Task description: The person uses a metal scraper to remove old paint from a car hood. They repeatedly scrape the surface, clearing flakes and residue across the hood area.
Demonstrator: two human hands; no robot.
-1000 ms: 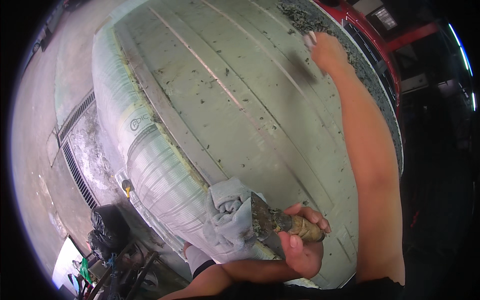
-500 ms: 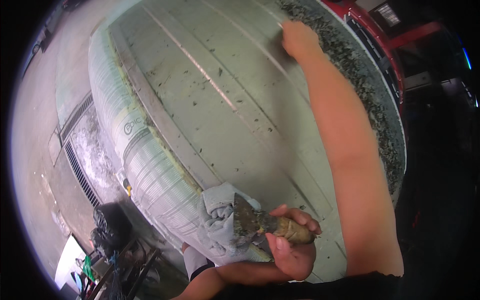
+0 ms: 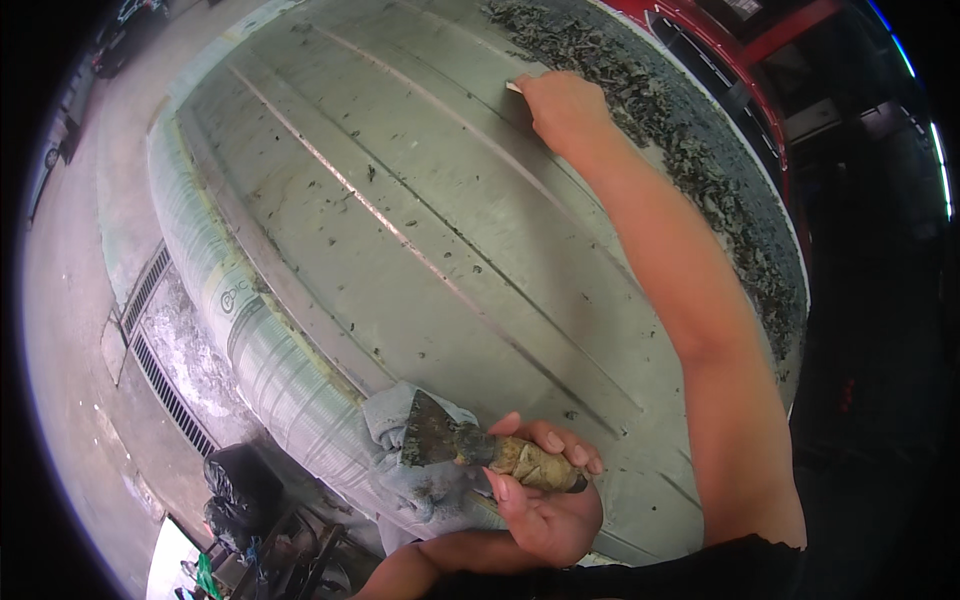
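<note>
In my left hand (image 3: 552, 515) is a putty knife (image 3: 535, 463) with a worn, tape-wrapped handle, my fingers closed around it. Its dirty wide blade points left over a bunched grey rag (image 3: 395, 412) at the near edge of a grey-green ribbed panel (image 3: 440, 330), which looks like a vehicle roof. My right arm stretches far across this panel. My right hand (image 3: 565, 108) is closed, knuckles up, low over the surface. A small pale edge pokes out at its fingertips; what it belongs to is hidden. Dark scraps (image 3: 690, 140) lie thick along the panel's right side.
Clear plastic film (image 3: 270, 340) with tape covers the left side. Beyond it are a floor drain grate (image 3: 170, 375), a black plastic bag (image 3: 240, 490) and a cluttered stand. A red vehicle (image 3: 765, 110) stands at the upper right. Loose flakes dot the panel.
My right hand has shifted left and slightly nearer across the panel. My left hand with the putty knife sits a little further left in view. The view itself has also shifted.
</note>
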